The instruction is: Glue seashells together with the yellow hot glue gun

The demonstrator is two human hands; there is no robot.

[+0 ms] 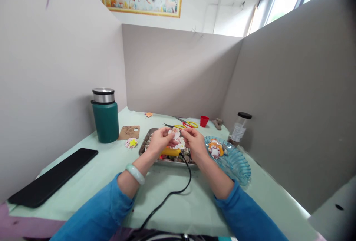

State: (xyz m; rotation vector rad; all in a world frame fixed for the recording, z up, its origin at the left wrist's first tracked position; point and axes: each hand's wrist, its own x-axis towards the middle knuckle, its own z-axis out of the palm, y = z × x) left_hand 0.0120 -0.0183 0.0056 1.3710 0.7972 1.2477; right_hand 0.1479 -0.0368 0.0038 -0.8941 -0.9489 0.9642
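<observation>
Above the metal tray (143,141), my left hand (160,141) pinches a small white shell piece with orange marks (174,132). Thumb and fingers of my right hand (194,144) are pressed together just right of that piece; what they hold, if anything, is too small to name. Shells and pebbles (187,155) fill the tray. Across its near side, below my hands, lies a yellow-handled corded tool (171,152), its front end hidden. Its black cord (167,197) runs down to the table's front edge.
Left: a green flask (105,120), a brown board (129,132), a yellow-starred shell disc (131,143) and a black flat case (55,177). Behind the tray: scissors (190,124) and a red cup (204,121). Right: a blue plate (236,165) with shell pieces (216,149), and a jar (239,129). Partitions surround the table.
</observation>
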